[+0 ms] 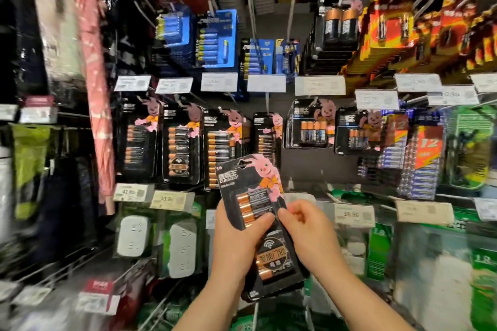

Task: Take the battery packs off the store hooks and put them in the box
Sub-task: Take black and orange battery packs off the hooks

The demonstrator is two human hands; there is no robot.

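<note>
Two hands work one stack of Duracell battery packs (252, 204) in front of the display, clear of the hooks. Left hand (236, 239) grips the stack from the left side, thumb curled over the front of the top card, across the copper-and-black cells. Right hand (309, 231) pinches the right edge of the stack, fingers bent, fingertips (285, 213) touching the card just beside the left thumb. Stack looks like at least two cards: the top one tilted, bunny mascot up, and a lower pack (274, 258) with a round wifi-mark label fanned out beneath it. Exact count of cards in the stack, cannot tell. Behind, more black Duracell packs on hooks (183, 142) in the middle row, with white price tags (219, 82) above them and a near-bare peg (267, 105) right over the held stack. Blue battery packs (215, 37) hang higher up, white power strips (183, 247) lower left. Box not in view. Step judgement: the taking-off stage, packs gathered in hand, none boxed from what shows. Next move likely calls for squaring the fanned cards so they do not slip, then either freeing the right hand to pull another pack off a peg or turning to carry the stack to the box, wherever it sits. Edges of the view are blurred.
</note>
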